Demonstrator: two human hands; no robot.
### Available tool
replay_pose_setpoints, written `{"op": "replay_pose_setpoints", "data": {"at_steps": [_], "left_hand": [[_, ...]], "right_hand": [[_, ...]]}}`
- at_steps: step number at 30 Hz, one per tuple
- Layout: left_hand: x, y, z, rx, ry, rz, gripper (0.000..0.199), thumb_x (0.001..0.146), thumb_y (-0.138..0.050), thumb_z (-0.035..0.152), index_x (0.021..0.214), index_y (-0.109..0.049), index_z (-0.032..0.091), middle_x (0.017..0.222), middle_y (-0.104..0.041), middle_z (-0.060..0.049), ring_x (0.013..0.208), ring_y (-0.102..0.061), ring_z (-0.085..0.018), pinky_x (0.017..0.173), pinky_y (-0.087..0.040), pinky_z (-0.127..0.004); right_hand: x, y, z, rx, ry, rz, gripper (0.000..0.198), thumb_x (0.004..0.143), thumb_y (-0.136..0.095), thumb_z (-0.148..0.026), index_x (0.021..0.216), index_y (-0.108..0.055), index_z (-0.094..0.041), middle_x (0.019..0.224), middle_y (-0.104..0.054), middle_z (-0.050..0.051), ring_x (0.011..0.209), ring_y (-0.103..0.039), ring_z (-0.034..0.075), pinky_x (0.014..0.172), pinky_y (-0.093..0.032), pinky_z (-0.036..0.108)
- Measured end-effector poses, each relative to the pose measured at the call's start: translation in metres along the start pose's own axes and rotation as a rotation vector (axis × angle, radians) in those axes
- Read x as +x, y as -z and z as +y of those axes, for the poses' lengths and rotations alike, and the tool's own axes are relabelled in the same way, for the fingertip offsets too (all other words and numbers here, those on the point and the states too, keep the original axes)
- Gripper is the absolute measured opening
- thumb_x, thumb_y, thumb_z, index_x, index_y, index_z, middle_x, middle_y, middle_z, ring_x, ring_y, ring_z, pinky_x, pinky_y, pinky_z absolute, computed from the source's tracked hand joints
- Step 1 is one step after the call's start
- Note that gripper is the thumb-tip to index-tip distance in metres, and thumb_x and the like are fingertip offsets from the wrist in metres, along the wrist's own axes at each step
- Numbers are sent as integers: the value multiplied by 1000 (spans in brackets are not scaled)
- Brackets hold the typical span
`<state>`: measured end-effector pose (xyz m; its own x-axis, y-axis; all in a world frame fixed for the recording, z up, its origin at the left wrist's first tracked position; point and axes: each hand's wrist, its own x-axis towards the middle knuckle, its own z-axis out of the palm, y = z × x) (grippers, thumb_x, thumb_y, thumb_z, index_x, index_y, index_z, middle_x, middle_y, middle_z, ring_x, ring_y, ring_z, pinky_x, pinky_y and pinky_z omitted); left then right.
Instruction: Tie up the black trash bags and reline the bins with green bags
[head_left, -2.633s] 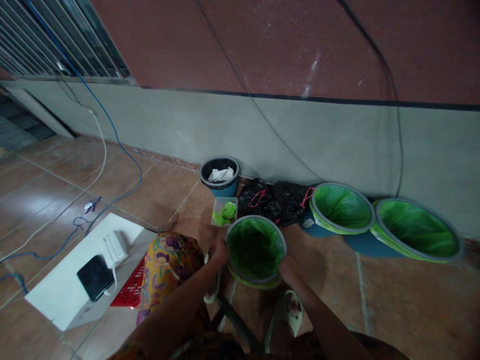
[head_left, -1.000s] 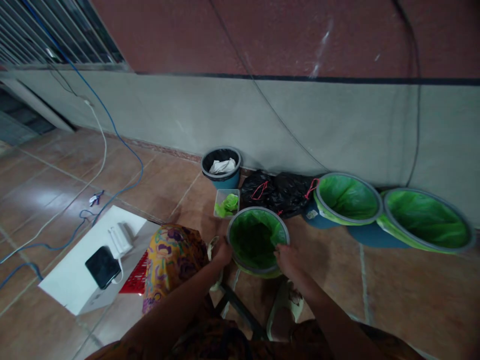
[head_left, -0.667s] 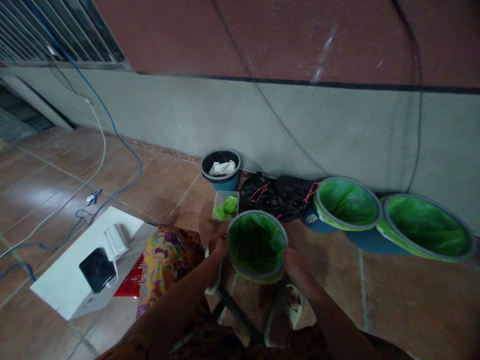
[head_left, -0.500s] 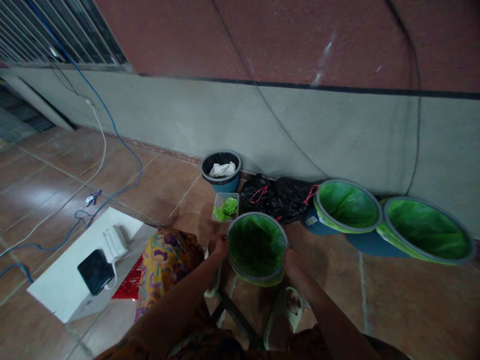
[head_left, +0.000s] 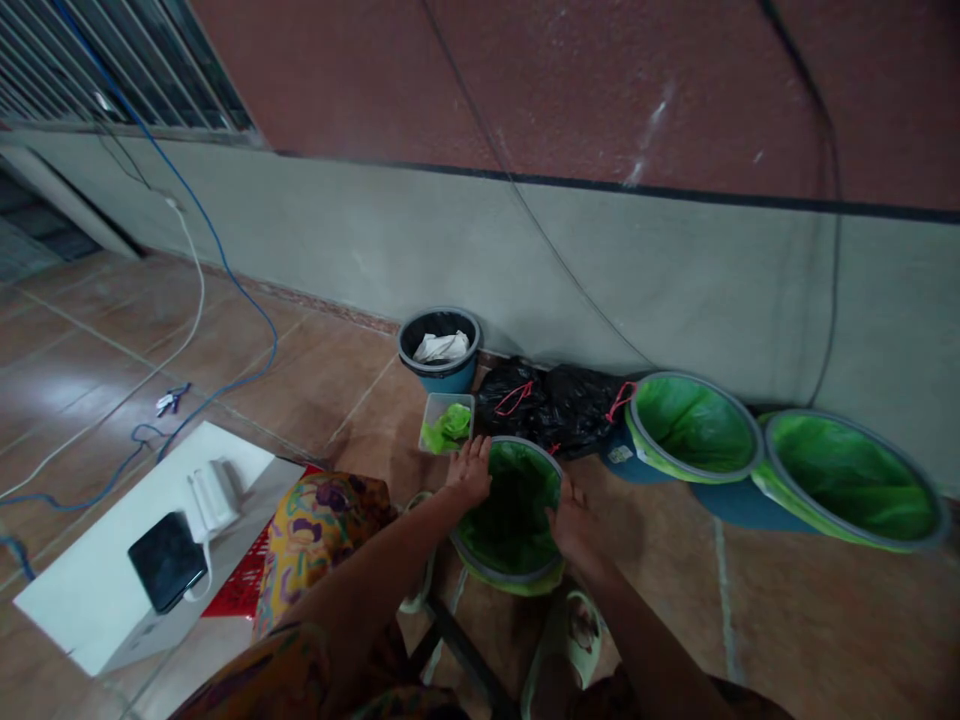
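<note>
Green-lined bin (head_left: 525, 577): stands on the tiled floor (head_left: 652, 630), mouth up, between the two hands. Green liner (head_left: 517, 520) covers the inside and shows below the grey rim.

Left hand (head_left: 469, 475): across the left far part of the rim; fingers stretched forward, nearly side by side, with slight gaps. Right hand (head_left: 576, 522): at the right rim, fingers partly bent and slightly parted, thumb side over the opening. Cannot tell whether the right fingers pinch the liner.

Just beyond the left fingertips: clear tub (head_left: 430, 412) holding crumpled light-green material (head_left: 453, 424). Farther past it, by the wall (head_left: 360, 240): blue bin (head_left: 450, 384), black-lined, white crumpled material (head_left: 441, 347) inside.

Ahead of the right fingers: black plastic bags (head_left: 577, 405) with pinkish-red ties (head_left: 621, 400). To their right: nearer lined bin (head_left: 641, 462), then farther lined bin (head_left: 750, 508), both green-lined and side by side.

Well left of the left fingers: white box (head_left: 82, 600) bearing a black phone (head_left: 166, 562) and a white device (head_left: 215, 495); red basket (head_left: 238, 585) just beside the box.
</note>
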<state>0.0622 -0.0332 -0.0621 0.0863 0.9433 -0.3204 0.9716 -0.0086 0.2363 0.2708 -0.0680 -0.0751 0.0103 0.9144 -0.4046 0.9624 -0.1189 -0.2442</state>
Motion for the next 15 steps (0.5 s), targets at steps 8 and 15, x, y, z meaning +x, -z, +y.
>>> {"op": "replay_pose_setpoints", "data": {"at_steps": [8, 15], "left_hand": [[6, -6, -2, 32, -9, -43, 79, 83, -49, 15, 158, -23, 14, 164, -26, -15, 148, -29, -32, 116, -31, -53], [7, -5, 0, 42, 4, -19, 80, 83, -52, 17, 158, -26, 16, 163, -28, -16, 148, -30, -34, 116, -32, -53]], "right_hand": [[5, 3, -7, -51, -27, -42, 71, 92, -48, -23, 157, -20, -11, 148, -42, 22, 136, -43, 32, 104, -40, 38], [1, 7, -10, -52, -64, -32, 68, 92, -46, -25, 155, -24, -13, 146, -44, 22, 131, -47, 33, 99, -44, 43]]}}
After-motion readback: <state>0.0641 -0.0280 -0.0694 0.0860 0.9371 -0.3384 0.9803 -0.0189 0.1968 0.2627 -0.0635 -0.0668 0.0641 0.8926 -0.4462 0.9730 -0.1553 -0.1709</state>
